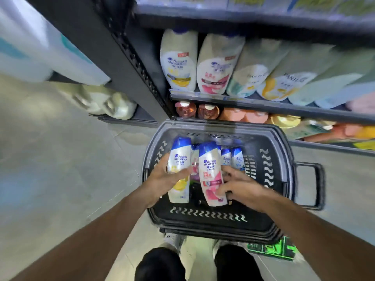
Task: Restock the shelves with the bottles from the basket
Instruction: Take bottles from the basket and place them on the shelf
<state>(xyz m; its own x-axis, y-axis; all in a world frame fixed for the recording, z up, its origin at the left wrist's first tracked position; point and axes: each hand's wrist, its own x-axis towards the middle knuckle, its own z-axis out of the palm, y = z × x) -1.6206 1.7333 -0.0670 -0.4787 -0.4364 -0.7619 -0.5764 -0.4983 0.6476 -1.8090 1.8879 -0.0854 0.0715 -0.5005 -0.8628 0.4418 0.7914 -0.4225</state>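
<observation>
Bottles fill the near part of a dark plastic basket (215, 218) that sits on the floor in front of the shelves (263, 107). The left hand (162, 179) is wrapped around a white bottle with a blue cap and a yellow label (179, 169), over the left side of the basket. The right hand (239, 185) has its fingers curled around a white bottle with a blue cap and a pink label (211, 175), near the middle of the basket. Both bottles point their caps toward the shelves. Two small bottles with blue caps (232, 158) stand near the far edge of the basket, just right of the pink one. On the shelf above the basket, at its left end, a big yellow-label bottle (179, 63) stands beside a big pink-label bottle (217, 65). Below them, orange and pink bottles (205, 111) sit on the lower shelf. Two dark trouser legs (160, 264) show at the bottom.
</observation>
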